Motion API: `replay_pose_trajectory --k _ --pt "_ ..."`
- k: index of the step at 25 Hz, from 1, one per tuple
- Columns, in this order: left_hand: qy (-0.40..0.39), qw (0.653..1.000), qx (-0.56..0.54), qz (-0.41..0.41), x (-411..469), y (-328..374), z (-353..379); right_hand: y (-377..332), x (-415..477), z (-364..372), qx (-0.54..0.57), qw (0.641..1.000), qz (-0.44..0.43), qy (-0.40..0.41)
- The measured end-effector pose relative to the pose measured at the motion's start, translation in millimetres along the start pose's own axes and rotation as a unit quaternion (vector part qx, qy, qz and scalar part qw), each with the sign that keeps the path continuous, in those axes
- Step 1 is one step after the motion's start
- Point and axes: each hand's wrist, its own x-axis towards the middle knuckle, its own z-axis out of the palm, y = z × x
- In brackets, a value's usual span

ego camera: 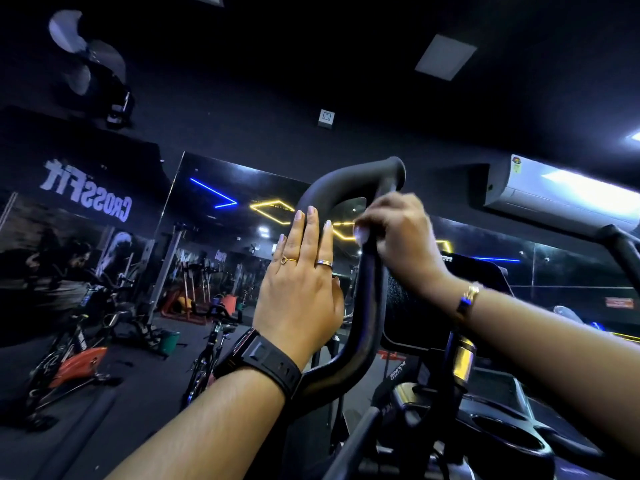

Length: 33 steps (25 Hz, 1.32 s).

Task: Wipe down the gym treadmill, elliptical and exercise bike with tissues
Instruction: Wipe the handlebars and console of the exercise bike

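Note:
A black curved handle bar (346,183) of the machine in front of me rises through the middle of the view and bends over at its top. My left hand (299,285) is raised flat with straight fingers, its fingertips against the left side of the bar. My right hand (398,237) grips the upright part of the bar (372,292) with its fingers curled round it. No tissue is visible in either hand. The machine's dark console (460,271) sits just behind my right wrist.
Exercise bikes stand on the dark floor at the left, one with an orange flywheel cover (81,363), another (211,344) nearer the middle. A mirrored wall (86,209) lies behind. An air conditioner (561,192) hangs at the upper right. A cup holder (509,441) sits at the lower right.

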Motion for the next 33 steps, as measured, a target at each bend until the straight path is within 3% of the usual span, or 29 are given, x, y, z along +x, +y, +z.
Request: replay_pose_trajectory --k 3,6,8,10,14,17,22,25,29,31,33 --pt "-0.018 1.000 -0.009 0.001 -1 0 1 -6 -5 -5 0.012 0.998 -0.055 -0.007" --pt "-0.021 0.999 -0.027 -0.012 0 1 -3 15 38 -2 -0.001 0.995 0.068 0.072" --pt "-0.020 0.999 -0.043 -0.022 -1 1 -3 31 61 -1 0.006 0.984 0.170 0.059" --pt "-0.020 0.999 -0.039 -0.025 -1 1 -3 27 65 8 -0.016 0.976 0.213 0.051" --pt "-0.023 0.999 -0.020 -0.037 0 1 -2 -17 42 28 -0.010 0.996 0.083 0.038" --pt "-0.038 0.998 -0.022 -0.041 -1 2 -1 -3 45 17 -0.037 0.999 -0.004 -0.007" --pt "-0.053 0.994 -0.063 -0.077 1 0 -6 10 78 12 -0.081 0.977 0.196 -0.007" --pt "-0.039 0.994 -0.064 -0.080 -1 1 -2 -24 68 21 -0.030 0.992 0.118 -0.046" --pt "0.004 0.994 -0.051 -0.100 1 -1 7 -54 43 22 0.025 0.983 -0.132 -0.126" --pt "0.001 0.995 -0.041 -0.096 -1 0 7 -40 57 16 -0.001 0.981 -0.127 -0.150" --pt "-0.002 0.995 -0.031 -0.096 -1 -1 6 -22 77 9 -0.060 0.985 -0.059 -0.148"
